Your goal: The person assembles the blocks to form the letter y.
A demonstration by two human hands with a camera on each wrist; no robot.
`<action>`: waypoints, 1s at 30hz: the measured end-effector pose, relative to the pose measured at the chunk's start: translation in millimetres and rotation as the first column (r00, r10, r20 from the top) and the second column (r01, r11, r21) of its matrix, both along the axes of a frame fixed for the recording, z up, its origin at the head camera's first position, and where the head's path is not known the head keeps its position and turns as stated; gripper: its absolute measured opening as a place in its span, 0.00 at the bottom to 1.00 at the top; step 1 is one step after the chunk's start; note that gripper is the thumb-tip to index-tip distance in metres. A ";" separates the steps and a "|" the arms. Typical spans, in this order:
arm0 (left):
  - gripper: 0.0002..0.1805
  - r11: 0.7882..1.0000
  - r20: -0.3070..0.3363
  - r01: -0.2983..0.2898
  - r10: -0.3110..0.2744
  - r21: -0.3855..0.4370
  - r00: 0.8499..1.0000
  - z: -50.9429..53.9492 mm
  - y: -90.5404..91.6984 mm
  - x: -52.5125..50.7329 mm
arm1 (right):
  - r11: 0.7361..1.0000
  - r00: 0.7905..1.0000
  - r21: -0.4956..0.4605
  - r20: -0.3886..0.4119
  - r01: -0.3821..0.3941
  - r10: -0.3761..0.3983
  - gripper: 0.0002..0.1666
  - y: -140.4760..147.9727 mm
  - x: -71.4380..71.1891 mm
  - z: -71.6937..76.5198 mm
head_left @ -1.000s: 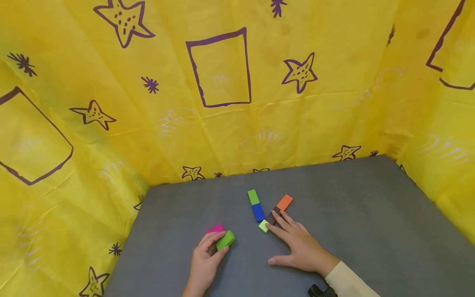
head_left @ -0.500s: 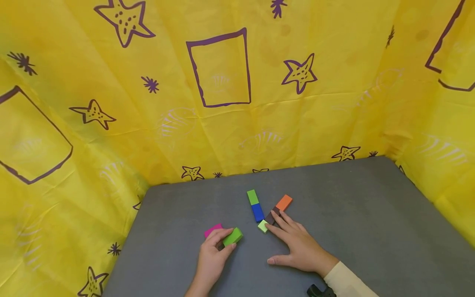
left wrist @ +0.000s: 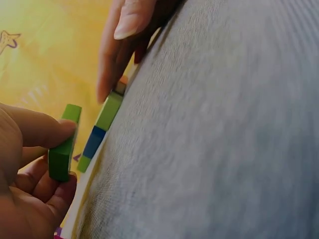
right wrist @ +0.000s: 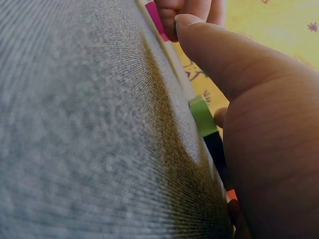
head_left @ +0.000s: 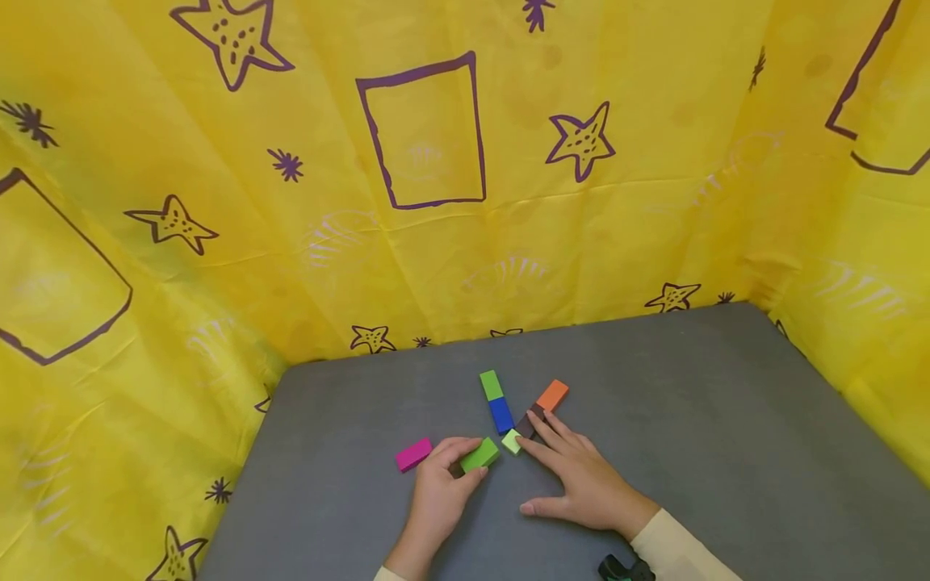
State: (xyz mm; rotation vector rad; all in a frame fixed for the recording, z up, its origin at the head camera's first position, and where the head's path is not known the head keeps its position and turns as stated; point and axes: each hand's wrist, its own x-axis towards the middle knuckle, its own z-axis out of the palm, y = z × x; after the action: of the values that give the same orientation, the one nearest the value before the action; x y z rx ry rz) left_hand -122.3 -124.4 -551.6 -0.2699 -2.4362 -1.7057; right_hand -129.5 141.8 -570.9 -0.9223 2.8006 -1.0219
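My left hand (head_left: pixel 441 492) pinches a green block (head_left: pixel 480 455) between thumb and fingers; in the left wrist view the green block (left wrist: pixel 65 144) is tilted and apart from the other blocks. Fingers of my right hand (head_left: pixel 588 480) are spread, their tips touching a dark brown block (head_left: pixel 528 425) and a light green block (head_left: pixel 512 441). An orange block (head_left: pixel 553 394) joins the brown one's far end. A blue block (head_left: pixel 500 415) and another green block (head_left: pixel 491 385) form a second line, so the blocks make a V. Behind my left hand lies a magenta block (head_left: pixel 414 455).
All the blocks lie on a grey tabletop (head_left: pixel 654 379). Yellow cloth (head_left: pixel 436 266) with purple drawings hangs along its back and sides. Near the right wrist a black device (head_left: pixel 625 569) shows at the lower edge.
My left hand has moved right with the green block, closer to the light green block, and the magenta block now shows fully. My right hand has stayed in place on the blocks.
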 end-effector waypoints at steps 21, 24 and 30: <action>0.27 0.962 -0.060 0.100 -0.118 -0.253 0.991 -9.2 6.0 1.3 | 1.000 1.000 0.003 -0.003 -0.005 0.005 0.56 -0.3 0.6 -0.6; 0.32 0.978 -0.033 0.178 -0.183 -0.106 0.983 -10.6 -2.4 -2.1 | 1.000 1.000 -0.002 -0.002 -0.004 0.004 0.57 0.1 0.6 -0.6; 0.42 0.954 0.037 0.299 -0.300 0.022 0.953 -13.6 -15.3 -7.5 | 1.000 1.000 -0.006 0.004 -0.005 0.005 0.57 1.1 0.7 -0.2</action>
State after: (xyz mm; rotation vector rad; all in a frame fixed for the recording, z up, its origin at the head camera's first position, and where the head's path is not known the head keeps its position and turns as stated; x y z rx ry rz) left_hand -129.7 -139.7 -565.2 -0.6400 -2.5129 -1.8604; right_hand -128.7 142.9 -571.2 -0.9255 2.7921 -1.0316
